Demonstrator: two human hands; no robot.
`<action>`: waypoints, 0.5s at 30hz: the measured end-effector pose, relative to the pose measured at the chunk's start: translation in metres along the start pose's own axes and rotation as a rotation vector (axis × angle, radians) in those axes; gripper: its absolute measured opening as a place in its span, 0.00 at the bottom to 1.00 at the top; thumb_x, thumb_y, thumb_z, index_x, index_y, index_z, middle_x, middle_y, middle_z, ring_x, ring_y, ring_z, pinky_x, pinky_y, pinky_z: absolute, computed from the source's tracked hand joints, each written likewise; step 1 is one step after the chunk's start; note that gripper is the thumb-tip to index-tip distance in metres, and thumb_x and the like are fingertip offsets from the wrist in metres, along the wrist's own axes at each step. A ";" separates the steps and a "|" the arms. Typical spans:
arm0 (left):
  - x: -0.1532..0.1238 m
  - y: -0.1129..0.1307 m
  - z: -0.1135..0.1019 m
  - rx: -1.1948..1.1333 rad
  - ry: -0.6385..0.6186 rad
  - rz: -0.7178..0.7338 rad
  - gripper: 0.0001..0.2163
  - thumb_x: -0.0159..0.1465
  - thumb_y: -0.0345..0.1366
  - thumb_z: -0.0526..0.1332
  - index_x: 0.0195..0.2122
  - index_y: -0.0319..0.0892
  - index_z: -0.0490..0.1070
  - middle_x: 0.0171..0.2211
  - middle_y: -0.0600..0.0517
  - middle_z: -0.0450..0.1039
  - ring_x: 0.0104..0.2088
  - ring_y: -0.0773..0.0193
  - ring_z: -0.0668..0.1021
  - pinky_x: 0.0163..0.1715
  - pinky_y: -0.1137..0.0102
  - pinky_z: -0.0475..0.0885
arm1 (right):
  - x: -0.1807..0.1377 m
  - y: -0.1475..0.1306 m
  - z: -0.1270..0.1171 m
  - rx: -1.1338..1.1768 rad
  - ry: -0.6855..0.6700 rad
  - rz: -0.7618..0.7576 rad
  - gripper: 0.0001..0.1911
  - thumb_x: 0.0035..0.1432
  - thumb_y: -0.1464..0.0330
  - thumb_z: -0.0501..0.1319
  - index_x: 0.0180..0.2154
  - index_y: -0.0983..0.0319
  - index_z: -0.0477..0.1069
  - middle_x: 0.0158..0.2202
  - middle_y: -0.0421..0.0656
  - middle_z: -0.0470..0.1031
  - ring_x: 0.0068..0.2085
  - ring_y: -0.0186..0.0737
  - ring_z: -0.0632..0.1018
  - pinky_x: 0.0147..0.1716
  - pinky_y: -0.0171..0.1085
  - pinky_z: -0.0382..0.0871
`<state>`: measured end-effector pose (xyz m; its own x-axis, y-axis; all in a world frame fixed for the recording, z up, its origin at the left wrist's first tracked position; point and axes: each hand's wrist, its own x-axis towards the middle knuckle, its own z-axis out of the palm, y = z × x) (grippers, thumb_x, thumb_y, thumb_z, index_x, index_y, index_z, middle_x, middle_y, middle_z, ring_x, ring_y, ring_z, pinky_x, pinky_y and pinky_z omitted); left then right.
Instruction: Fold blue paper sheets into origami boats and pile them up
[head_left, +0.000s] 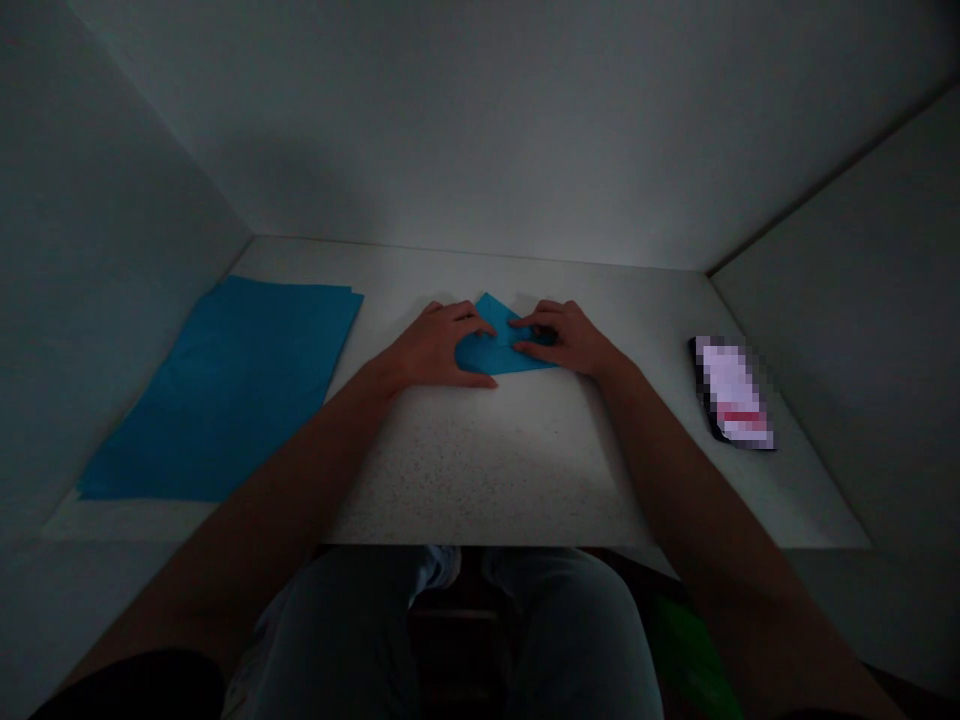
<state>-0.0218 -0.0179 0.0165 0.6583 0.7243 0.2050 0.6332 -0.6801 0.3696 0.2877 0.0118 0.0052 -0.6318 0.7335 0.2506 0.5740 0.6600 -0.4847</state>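
Observation:
A small folded piece of blue paper point(495, 345) lies on the white speckled desk point(480, 470), its point toward the back wall. My left hand point(435, 345) rests on its left side, fingers curled over the edge and thumb along the bottom. My right hand point(566, 338) presses on its right side with fingertips bent onto the paper. Both hands pin the folded paper flat to the desk.
A stack of blue paper sheets point(232, 385) lies at the desk's left. A phone point(731, 392) lies at the right. White walls close in the desk at the back and both sides. My knees show below the front edge.

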 end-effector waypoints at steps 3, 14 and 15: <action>0.000 -0.001 -0.002 -0.011 0.009 0.037 0.39 0.57 0.58 0.82 0.65 0.47 0.79 0.62 0.41 0.80 0.63 0.40 0.81 0.67 0.49 0.71 | -0.001 -0.003 -0.002 -0.017 -0.021 0.008 0.40 0.61 0.35 0.73 0.60 0.55 0.88 0.43 0.48 0.81 0.41 0.50 0.80 0.49 0.50 0.71; -0.001 -0.003 -0.003 -0.078 0.101 0.102 0.25 0.64 0.39 0.71 0.64 0.46 0.77 0.55 0.46 0.86 0.53 0.52 0.87 0.56 0.59 0.81 | -0.006 -0.006 -0.008 -0.060 -0.071 -0.001 0.48 0.53 0.32 0.75 0.64 0.56 0.85 0.51 0.52 0.80 0.43 0.52 0.80 0.51 0.52 0.74; 0.000 -0.004 -0.003 -0.083 0.108 0.095 0.25 0.65 0.38 0.70 0.64 0.46 0.77 0.55 0.46 0.86 0.53 0.53 0.88 0.56 0.59 0.82 | -0.006 -0.006 -0.008 -0.047 -0.072 0.004 0.44 0.57 0.34 0.74 0.63 0.56 0.86 0.50 0.52 0.81 0.42 0.51 0.80 0.49 0.51 0.75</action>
<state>-0.0258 -0.0153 0.0179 0.6629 0.6683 0.3375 0.5316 -0.7376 0.4163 0.2922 0.0053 0.0138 -0.6639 0.7241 0.1871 0.5996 0.6649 -0.4454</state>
